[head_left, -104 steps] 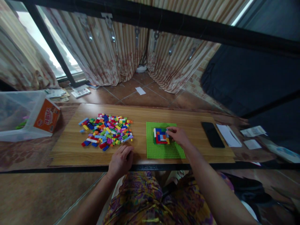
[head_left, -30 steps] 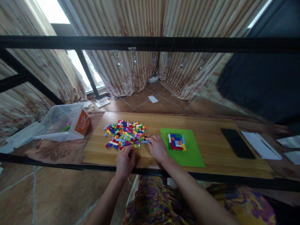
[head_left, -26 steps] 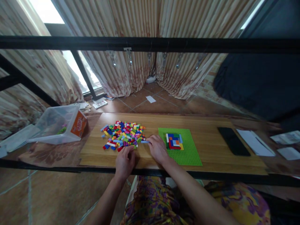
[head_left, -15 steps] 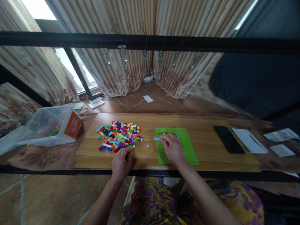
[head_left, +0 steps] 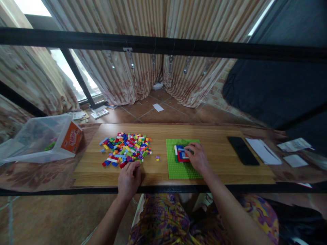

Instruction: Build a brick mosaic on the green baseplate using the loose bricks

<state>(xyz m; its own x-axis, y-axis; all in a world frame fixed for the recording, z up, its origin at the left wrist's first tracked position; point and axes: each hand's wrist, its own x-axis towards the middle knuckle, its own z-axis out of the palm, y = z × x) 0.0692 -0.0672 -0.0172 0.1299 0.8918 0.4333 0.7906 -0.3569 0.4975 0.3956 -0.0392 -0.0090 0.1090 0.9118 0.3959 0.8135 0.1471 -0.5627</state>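
My right hand [head_left: 198, 158] pinches a long light blue brick [head_left: 181, 149] at the top of a small layered build [head_left: 181, 157]. Red, blue, white and dark green bricks show in this build, and my fingers hide its right side. Under it lies a bright green studded baseplate [head_left: 175, 173]. My left hand [head_left: 129, 177] rests on the board at the near edge of a pile of loose coloured bricks [head_left: 127, 148]. Its fingers are curled in, and no brick shows in them. Between pile and baseplate sits a little purple and yellow brick pair [head_left: 157, 158].
The wooden board [head_left: 153, 173] lies on a table with a dark front edge. A clear plastic box [head_left: 48, 136] with an orange label stands left. A black phone [head_left: 242, 150] and white paper [head_left: 263, 151] lie right. A dark bar [head_left: 163, 46] crosses beyond the table.
My right hand has moved the light blue brick rightward onto the build, uncovering much of the build. My left hand stays by the pile. The whole view has shifted slightly.
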